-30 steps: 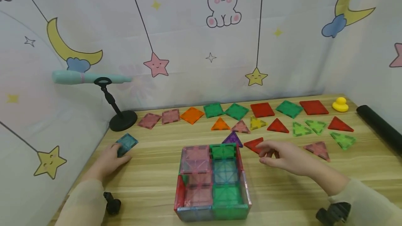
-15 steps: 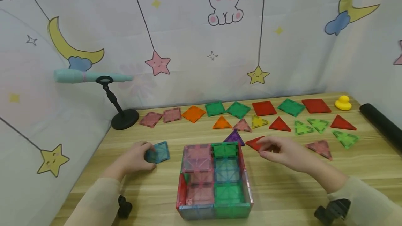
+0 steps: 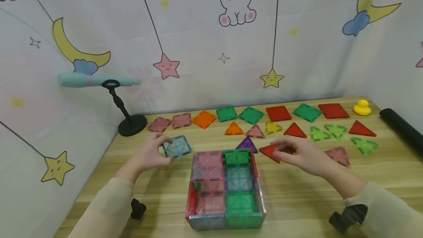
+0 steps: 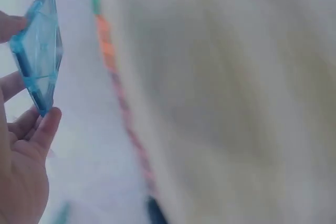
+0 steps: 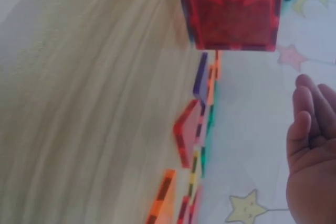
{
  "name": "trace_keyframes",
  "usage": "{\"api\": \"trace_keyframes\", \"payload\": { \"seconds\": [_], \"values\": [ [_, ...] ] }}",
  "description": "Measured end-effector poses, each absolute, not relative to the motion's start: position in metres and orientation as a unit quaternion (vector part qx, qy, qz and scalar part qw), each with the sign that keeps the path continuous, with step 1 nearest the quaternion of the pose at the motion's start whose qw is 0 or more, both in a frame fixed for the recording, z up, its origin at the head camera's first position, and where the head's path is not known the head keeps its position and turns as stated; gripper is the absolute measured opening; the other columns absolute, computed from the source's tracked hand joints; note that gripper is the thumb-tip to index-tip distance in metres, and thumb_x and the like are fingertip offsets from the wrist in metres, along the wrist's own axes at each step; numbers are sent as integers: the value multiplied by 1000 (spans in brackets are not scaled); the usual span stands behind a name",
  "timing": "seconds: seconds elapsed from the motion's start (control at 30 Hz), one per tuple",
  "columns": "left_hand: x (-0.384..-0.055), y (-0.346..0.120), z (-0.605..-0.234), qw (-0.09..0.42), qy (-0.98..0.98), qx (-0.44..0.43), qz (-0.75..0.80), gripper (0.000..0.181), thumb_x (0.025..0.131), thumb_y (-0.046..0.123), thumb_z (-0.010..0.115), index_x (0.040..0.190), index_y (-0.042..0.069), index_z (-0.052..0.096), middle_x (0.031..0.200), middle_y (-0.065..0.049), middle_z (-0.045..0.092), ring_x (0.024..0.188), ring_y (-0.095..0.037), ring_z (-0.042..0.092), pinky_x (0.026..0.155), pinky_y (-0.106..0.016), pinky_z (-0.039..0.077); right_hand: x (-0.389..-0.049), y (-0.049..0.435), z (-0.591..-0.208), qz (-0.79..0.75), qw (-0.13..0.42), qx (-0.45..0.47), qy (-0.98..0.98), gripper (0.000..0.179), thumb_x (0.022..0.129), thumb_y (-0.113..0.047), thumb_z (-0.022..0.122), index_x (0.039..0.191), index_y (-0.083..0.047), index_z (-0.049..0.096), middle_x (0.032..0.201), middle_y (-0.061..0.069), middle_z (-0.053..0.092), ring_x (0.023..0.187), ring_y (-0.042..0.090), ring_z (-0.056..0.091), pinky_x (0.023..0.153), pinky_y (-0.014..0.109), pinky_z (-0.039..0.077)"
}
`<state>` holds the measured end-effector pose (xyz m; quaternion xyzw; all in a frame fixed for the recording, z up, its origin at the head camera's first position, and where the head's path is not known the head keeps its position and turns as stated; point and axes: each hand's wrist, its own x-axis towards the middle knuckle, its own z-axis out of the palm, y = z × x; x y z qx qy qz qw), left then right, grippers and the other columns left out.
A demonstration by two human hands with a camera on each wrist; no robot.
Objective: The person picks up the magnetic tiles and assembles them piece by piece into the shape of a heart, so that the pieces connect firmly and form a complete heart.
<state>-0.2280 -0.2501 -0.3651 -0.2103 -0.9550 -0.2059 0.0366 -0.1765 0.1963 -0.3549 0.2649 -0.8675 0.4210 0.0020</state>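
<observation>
1. The head camera looks forward and down from up high, so it sees the box (image 3: 244, 222), much of the surface (image 3: 290, 203) and the cloth wall (image 3: 198, 39).
2. The left wrist camera is close to the left grip (image 4: 26, 179), at its left edge; its view is tipped sideways.
3. The right wrist camera looks low along the surface, sideways too, with the right grip (image 5: 314, 153) at its right edge.
4. Head and left wrist share the blue tile (image 3: 177, 146); head and right wrist share the box.

The left wrist view's left edge cuts off part of the left grip (image 4: 25, 163).
</observation>
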Motion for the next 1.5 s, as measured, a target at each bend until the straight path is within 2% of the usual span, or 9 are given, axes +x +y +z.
{"api": "trace_keyframes", "payload": {
  "seconds": [0.23, 0.43, 0.57, 0.7, 0.87, 1.07, 1.23, 1.37, 1.5],
  "values": [
    [-217, -206, -321, 127, -902, -362, -197, 43, 66, 26, 79, 104, 9, 67, 116, -13, 51, 106, -31, 45, 84, -49, 44, -182, 152, -338, 394, 68, 351, -847, 37, 86, -12, 69, 120, -4, 59, 103, 0, 65, 85, 13, 60, 70, 28, 51],
    [-208, -168, -295, 224, -808, -503, -208, 39, 60, 24, 82, 91, 5, 69, 110, -16, 54, 104, -32, 46, 81, -43, 45, -197, 91, -315, 333, 25, 420, -844, 84, 79, -30, 77, 144, -3, 32, 139, 11, 43, 122, 24, 45, 95, 42, 43],
    [-203, -150, -292, 259, -756, -555, -231, 36, 66, 29, 80, 89, 5, 69, 109, -18, 54, 100, -30, 48, 76, -39, 46, -202, 76, -311, 312, -11, 432, -846, 92, 77, -31, 77, 147, -5, 24, 145, 9, 35, 129, 24, 36, 101, 45, 36],
    [-203, -145, -301, 274, -741, -560, -249, 37, 76, 37, 72, 90, 4, 68, 107, -17, 54, 98, -29, 49, 74, -36, 49, -200, 81, -315, 303, 4, 423, -854, 87, 75, -31, 78, 143, -3, 32, 141, 10, 39, 126, 24, 39, 99, 44, 39],
    [-206, -144, -317, 255, -740, -555, -281, 44, 83, 44, 63, 94, 2, 67, 109, -17, 53, 100, -29, 50, 79, -37, 51, -198, 95, -324, 277, 52, 408, -868, 82, 72, -36, 80, 137, -2, 43, 136, 12, 45, 123, 27, 41, 96, 44, 42],
    [-211, -155, -325, 225, -782, -514, -272, 42, 78, 33, 75, 104, 2, 64, 113, -16, 54, 102, -28, 50, 81, -39, 49, -198, 113, -336, 259, 46, 383, -886, 77, 71, -37, 79, 135, -6, 48, 131, 12, 48, 117, 26, 45, 91, 46, 45],
    [-228, -189, -334, 186, -873, -381, -240, 58, 69, 22, 82, 118, 2, 59, 115, -14, 55, 97, -28, 53, 82, -45, 47, -198, 122, -347, 234, 13, 387, -892, 76, 73, -40, 76, 135, -6, 48, 133, 12, 47, 118, 27, 45, 94, 47, 42],
    [-259, -217, -357, 124, -930, -260, -227, 55, 76, 26, 78, 121, 0, 58, 111, -17, 58, 98, -33, 54, 84, -49, 45, -198, 121, -352, 206, -14, 407, -890, 75, 77, -42, 73, 136, -4, 46, 135, 12, 47, 120, 29, 46, 97, 47, 40],
    [-282, -244, -383, 38, -961, -164, -220, 62, 82, 27, 71, 132, -3, 48, 126, -23, 52, 117, -40, 45, 95, -55, 37, -196, 119, -354, 202, -34, 422, -883, 77, 80, -42, 71, 139, -3, 42, 139, 12, 45, 124, 30, 44, 101, 46, 36]
  ]
}}
